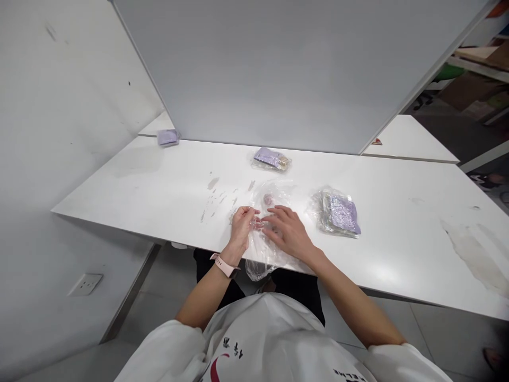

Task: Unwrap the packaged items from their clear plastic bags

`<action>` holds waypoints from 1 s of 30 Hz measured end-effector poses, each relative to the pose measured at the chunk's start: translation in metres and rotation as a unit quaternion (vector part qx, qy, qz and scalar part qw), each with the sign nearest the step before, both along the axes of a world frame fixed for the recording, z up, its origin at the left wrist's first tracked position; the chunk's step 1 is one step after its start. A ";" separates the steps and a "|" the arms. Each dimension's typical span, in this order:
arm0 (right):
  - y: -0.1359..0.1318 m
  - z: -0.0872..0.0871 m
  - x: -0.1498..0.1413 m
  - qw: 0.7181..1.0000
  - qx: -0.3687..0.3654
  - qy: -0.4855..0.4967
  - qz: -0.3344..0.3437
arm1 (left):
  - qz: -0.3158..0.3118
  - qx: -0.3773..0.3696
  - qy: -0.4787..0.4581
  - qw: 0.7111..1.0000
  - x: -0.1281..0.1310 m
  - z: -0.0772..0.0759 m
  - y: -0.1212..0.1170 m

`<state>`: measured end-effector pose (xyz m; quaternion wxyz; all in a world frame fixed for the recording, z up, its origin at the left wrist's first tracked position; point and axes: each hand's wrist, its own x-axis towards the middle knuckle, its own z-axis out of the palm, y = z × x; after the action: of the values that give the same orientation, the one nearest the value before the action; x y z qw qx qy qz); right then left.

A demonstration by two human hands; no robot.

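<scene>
A crinkled clear plastic bag [263, 250] lies under both hands and hangs over the table's front edge. My left hand [242, 227], with a pink watch band on the wrist, pinches the clear plastic between thumb and fingers. Fingers spread, my right hand [287, 229] rests over the bag; whether it grips any plastic I cannot tell. A small round pinkish item [268, 199] shows through the plastic just beyond my fingertips. Between the hands is something reddish, too small to name.
On the white table [167, 196], a stack of purple packets in clear wrap [342, 213] lies to the right. Another wrapped purple packet [270, 158] lies at the back, and a purple packet [168, 137] sits far left. A grey panel [254, 74] rises behind.
</scene>
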<state>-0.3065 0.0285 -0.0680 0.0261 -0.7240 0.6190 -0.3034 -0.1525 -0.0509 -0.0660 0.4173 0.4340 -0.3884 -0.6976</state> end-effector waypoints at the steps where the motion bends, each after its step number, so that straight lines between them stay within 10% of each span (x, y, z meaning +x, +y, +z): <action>1: 0.000 -0.003 0.002 1.000 0.018 0.025 0.004 | 0.015 -0.012 0.001 1.000 0.003 -0.001 -0.002; 13: 0.008 -0.007 -0.019 0.983 0.068 0.066 -0.155 | 0.022 -0.111 -0.162 0.980 0.040 -0.007 -0.012; 20: -0.021 -0.002 -0.003 0.976 0.119 0.099 -0.156 | -0.064 -0.340 -0.418 0.840 -0.002 0.005 -0.044; 25: -0.023 0.000 -0.029 0.980 0.102 -0.084 -0.150 | -0.061 -0.258 -0.383 0.885 -0.001 -0.001 -0.069; 30: -0.023 -0.003 -0.061 0.926 0.074 -0.318 -0.189 | -0.005 -0.149 -0.281 0.948 0.031 0.003 -0.076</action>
<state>-0.3674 0.0050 -0.0711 0.2172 -0.4554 0.7243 -0.4698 -0.1219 -0.1274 -0.0634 0.3479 0.5437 -0.5917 -0.4830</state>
